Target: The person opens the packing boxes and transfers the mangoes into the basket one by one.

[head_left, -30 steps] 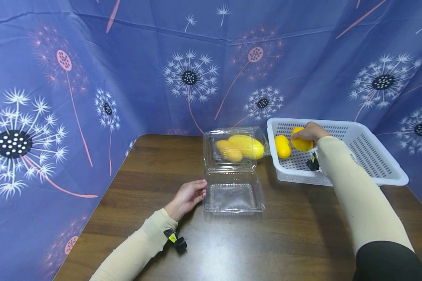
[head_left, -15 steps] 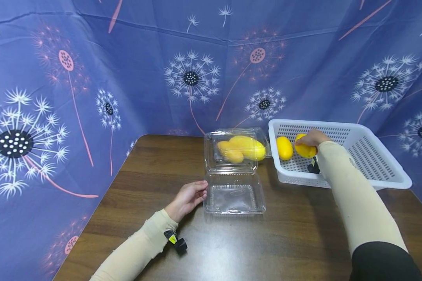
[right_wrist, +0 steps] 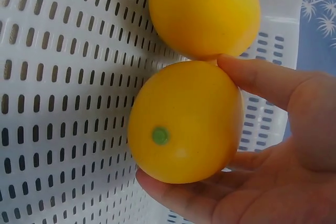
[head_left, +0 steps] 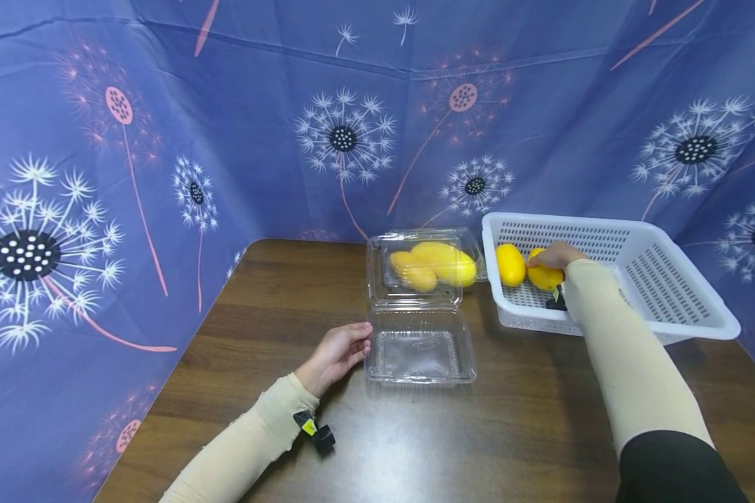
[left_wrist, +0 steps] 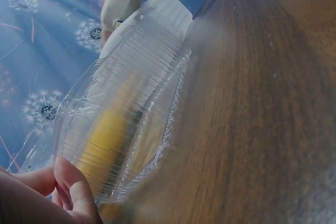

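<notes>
the right wrist view shows what the head view hides: the right hand (right_wrist: 286, 169) holds a yellow fruit (right_wrist: 184, 124), thumb along one side and fingers curled under the other, parted about as wide as the fruit itself, its green stem end (right_wrist: 160, 135) facing the wrist camera. a second yellow fruit (right_wrist: 207, 11) lies just past the thumb tip; whether the two fruits touch i cannot tell. the head view adds that this hand is down inside a white basket (head_left: 673, 279), its far fingers out of sight there. the left hand (head_left: 336, 353) is well apart from that fruit, at the side of a clear container (head_left: 421, 353) that stands open on the tabletop (head_left: 277, 307); the left wrist view shows thumb and finger nearly closed, pinching its edge. beyond the left hand, more yellow fruit (head_left: 447, 264) shows through the raised lid (head_left: 377, 293).
</notes>
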